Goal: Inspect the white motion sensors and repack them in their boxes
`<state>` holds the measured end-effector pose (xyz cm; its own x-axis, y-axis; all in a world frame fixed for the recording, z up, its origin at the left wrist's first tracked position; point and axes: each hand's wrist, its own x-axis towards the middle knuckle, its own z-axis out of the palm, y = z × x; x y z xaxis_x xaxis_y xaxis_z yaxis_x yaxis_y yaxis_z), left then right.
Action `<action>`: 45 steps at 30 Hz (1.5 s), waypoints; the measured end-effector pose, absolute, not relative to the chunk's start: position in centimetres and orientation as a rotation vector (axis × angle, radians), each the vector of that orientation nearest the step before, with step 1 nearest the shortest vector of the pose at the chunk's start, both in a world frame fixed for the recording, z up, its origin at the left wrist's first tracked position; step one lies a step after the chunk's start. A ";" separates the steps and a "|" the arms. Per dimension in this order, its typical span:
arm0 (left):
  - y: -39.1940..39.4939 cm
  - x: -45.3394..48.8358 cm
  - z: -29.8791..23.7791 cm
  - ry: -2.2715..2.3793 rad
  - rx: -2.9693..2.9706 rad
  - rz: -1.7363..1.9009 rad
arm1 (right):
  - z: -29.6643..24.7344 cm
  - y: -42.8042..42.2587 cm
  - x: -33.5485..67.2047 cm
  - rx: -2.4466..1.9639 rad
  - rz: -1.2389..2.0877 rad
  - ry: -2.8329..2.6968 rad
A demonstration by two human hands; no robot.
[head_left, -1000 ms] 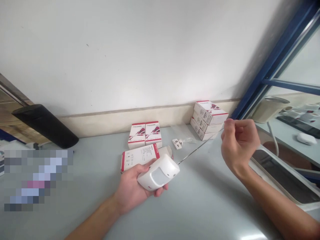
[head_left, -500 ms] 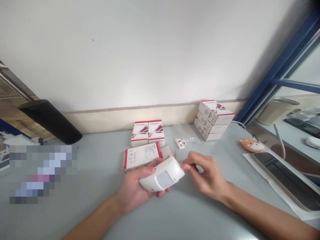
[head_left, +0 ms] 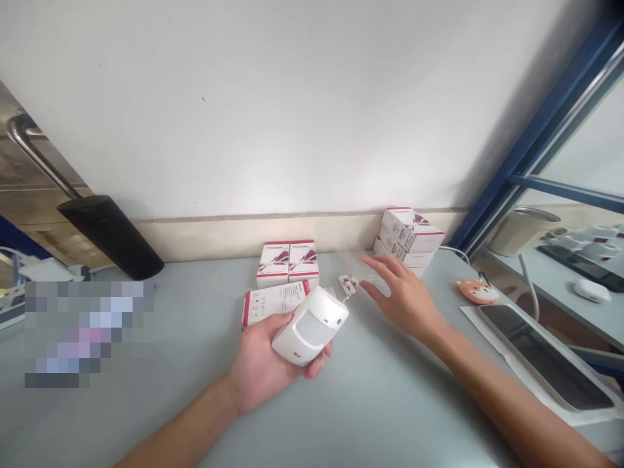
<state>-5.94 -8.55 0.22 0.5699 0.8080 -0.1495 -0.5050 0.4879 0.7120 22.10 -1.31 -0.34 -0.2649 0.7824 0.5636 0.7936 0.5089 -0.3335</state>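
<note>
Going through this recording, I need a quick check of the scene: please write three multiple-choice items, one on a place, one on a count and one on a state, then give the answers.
1. Where is the white plastic motion sensor?
A. In the left hand
B. In the right hand
C. On the table

2. How many white-and-red cardboard boxes stand side by side behind the flat-lying box?
A. One
B. Two
C. Five

3. How is the right hand posed?
A. Clenched in a fist
B. Gripping the sensor
C. Fingers extended near a small white plastic piece

Answers:
1. A: the sensor rests in that palm.
2. B: two boxes sit edge to edge.
3. C: the open fingers reach toward it.
</note>
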 end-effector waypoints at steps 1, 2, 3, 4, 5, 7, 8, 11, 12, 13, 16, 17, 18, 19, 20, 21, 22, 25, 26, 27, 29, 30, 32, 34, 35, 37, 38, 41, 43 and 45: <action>-8.6 -5.9 0.4 0.523 0.676 0.849 | -0.8 -0.6 22.6 -1.348 -0.084 -2.073; -8.6 -6.0 0.5 0.537 0.680 0.857 | -1.3 -0.1 23.0 -1.392 -0.111 -2.083; -8.6 -6.1 0.6 0.553 0.677 0.867 | -1.6 0.4 23.3 -1.422 -0.109 -2.092; -8.6 -6.1 0.8 0.567 0.672 0.878 | -1.8 0.6 23.5 -1.439 -0.082 -2.082; -8.6 -6.2 0.9 0.575 0.668 0.887 | -1.7 0.6 23.6 -1.438 -0.040 -2.049; -8.6 -6.2 1.0 0.575 0.661 0.904 | -1.1 0.2 23.5 -1.394 0.076 -1.915; -8.6 -6.2 1.0 0.569 0.656 0.911 | -0.5 -0.1 23.4 -1.350 0.155 -1.819; -8.6 -6.2 0.9 0.544 0.637 0.924 | 1.2 -1.1 22.9 -1.145 0.496 -1.451; -8.6 -6.2 0.8 0.539 0.631 0.926 | 1.6 -1.2 22.8 -1.059 0.638 -1.320; -8.6 -6.3 0.8 0.535 0.625 0.927 | 1.9 -1.3 22.7 -0.979 0.778 -1.205; -8.7 -6.3 0.6 0.540 0.613 0.927 | 2.2 -0.9 22.6 -0.859 1.117 -1.013; -8.7 -6.2 0.6 0.544 0.610 0.927 | 2.2 -0.8 22.6 -0.856 1.188 -0.987; -8.7 -6.2 0.5 0.548 0.610 0.925 | 2.1 -0.6 22.7 -0.857 1.243 -0.964; -8.7 -6.2 0.5 0.554 0.609 0.922 | 2.0 -0.5 22.7 -0.856 1.290 -0.939; -8.7 -6.2 0.5 0.559 0.608 0.918 | 1.9 -0.4 22.8 -0.850 1.330 -0.915; -8.8 -6.1 0.5 0.564 0.605 0.914 | 1.9 -0.5 22.8 -0.842 1.367 -0.895; -8.8 -6.1 0.6 0.569 0.604 0.909 | 1.9 -0.5 22.8 -0.834 1.402 -0.882; -8.9 -6.0 0.6 0.581 0.609 0.901 | 2.0 -0.8 22.8 -0.816 1.494 -0.879; -8.9 -6.0 0.6 0.584 0.613 0.901 | 2.1 -1.0 22.7 -0.814 1.516 -0.880; -8.9 -5.9 0.7 0.587 0.615 0.901 | 2.2 -1.1 22.6 -0.816 1.541 -0.882; -9.0 -5.9 0.8 0.586 0.615 0.904 | 2.2 -1.3 22.3 -0.828 1.585 -0.884; -9.0 -5.9 0.9 0.584 0.613 0.905 | 2.2 -1.4 22.2 -0.834 1.605 -0.888; -8.9 -5.8 1.0 0.583 0.614 0.904 | 2.1 -1.6 21.8 -0.846 1.641 -0.915; -8.9 -5.8 1.0 0.582 0.623 0.899 | 1.8 -1.7 21.4 -0.850 1.664 -0.964; -8.9 -5.8 1.0 0.579 0.630 0.894 | 1.7 -1.8 21.3 -0.848 1.675 -0.990; -8.9 -5.8 0.8 0.569 0.647 0.880 | 1.5 -1.9 21.1 -0.844 1.693 -1.031; -9.0 -5.8 0.8 0.564 0.656 0.868 | 1.4 -1.9 21.0 -0.841 1.698 -1.043; -9.1 -5.8 0.5 0.554 0.688 0.826 | 1.1 -2.1 21.0 -0.831 1.705 -1.070; -9.2 -5.7 0.4 0.560 0.702 0.813 | 1.0 -2.2 21.0 -0.831 1.709 -1.088; -9.2 -5.7 0.4 0.569 0.710 0.815 | 1.0 -2.3 21.0 -0.840 1.713 -1.104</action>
<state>-5.69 -9.21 0.43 0.5642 0.8052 -0.1824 -0.4491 0.4847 0.7506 21.01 -2.28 0.99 -0.3605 0.9303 -0.0678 -0.3225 -0.1925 -0.9268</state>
